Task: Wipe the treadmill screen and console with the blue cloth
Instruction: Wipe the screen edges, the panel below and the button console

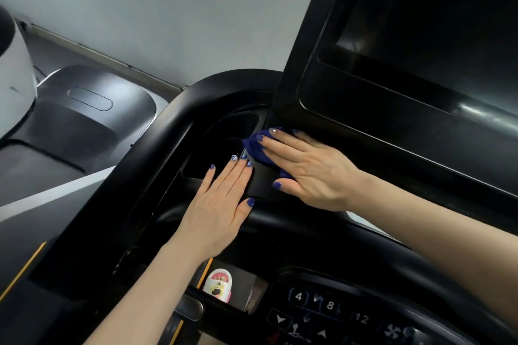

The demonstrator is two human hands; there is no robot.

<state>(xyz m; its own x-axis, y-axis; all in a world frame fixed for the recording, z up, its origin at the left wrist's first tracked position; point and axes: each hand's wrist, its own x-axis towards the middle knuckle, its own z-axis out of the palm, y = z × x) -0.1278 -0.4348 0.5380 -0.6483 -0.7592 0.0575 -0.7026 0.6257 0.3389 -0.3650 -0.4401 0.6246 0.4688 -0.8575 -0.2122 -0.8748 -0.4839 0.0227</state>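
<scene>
Where the frame starts at the bottom, I see the keypad with lit numbers 4, 8 and 12 plus arrow keys, lower right. Just left of it, through a gap in the console, a foot in a white slipper shows on the deck below.

Next up, left hand: flat, palm down, fingers together and extended, resting on the console's inner ledge beside a dark recessed tray. Its grip holds nothing, just an open palm pressed on the plastic.

Right hand sits just beside it, slightly further in, forearm coming in from the right. It presses the cloth flat against the console, right under the lower left corner of the screen. Fingers are spread over the cloth, thumb on its near side; that grip is a flat press more than a pinch. Blue folds bunch out past the fingertips toward the tray. Cloth touches the console, not the glass as far as I can tell.

Screen is dark, tilted, filling the upper right.

Far left: another treadmill's grey hood, a white post, then a grey wall.
</scene>
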